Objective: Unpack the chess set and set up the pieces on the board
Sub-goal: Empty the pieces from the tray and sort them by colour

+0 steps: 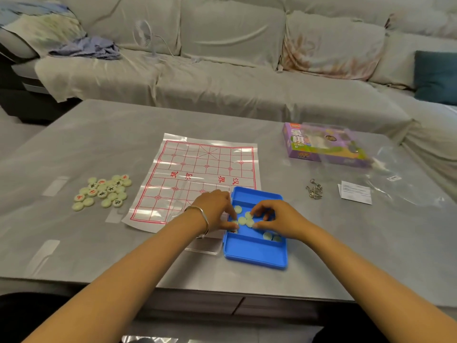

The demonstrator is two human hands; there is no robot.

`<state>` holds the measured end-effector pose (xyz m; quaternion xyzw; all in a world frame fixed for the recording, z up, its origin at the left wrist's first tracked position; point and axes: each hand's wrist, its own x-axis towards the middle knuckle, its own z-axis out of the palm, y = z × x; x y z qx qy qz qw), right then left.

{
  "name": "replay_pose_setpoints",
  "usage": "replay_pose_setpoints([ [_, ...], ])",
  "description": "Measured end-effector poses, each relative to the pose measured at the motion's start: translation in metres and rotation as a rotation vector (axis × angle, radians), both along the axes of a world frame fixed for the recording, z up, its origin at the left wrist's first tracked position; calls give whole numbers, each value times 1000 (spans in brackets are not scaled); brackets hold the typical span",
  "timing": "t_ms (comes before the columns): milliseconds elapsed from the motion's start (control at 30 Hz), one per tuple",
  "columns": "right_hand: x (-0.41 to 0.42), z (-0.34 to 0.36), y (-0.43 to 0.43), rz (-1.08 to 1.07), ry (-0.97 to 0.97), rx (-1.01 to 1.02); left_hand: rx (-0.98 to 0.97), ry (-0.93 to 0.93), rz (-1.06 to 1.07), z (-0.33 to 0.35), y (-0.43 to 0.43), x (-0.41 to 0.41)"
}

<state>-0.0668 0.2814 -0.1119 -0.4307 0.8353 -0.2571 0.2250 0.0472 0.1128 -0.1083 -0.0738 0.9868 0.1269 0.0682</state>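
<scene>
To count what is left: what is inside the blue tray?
Several pale pieces lie in the tray, between the left hand and the right hand, two more beside the right wrist. Both hands cover part of the tray, so any pieces under them cannot be seen.

Table [99, 134] with board [197, 169], pieces [102, 191], tray [254, 253], perhaps keys [314, 191].

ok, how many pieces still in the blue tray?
7 pieces visible in the blue tray: five clustered between the left hand and right hand, two just below the right hand. Fingers may hide more.
</scene>
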Motion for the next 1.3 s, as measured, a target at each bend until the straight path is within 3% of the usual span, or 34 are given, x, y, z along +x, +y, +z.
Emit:
replay_pose_setpoints([
  [167, 0, -4, 2, 17, -8, -5, -53, -33, -13, 6, 7, -17],
  [500, 2, -6, 6, 61, 112, -15, 56, 21, -60, -5, 10, -17],
  [800, -6, -6, 9, 102, 314, 58, 17, 45, -91, -6, 9, -19],
  [1167, -8, -12, 15, 94, 291, 8, 80, 92, -88, -14, 8, -27],
  [1300, -6, -12, 16, 11, 189, -96, 296, 250, -22, -17, 4, -21],
])
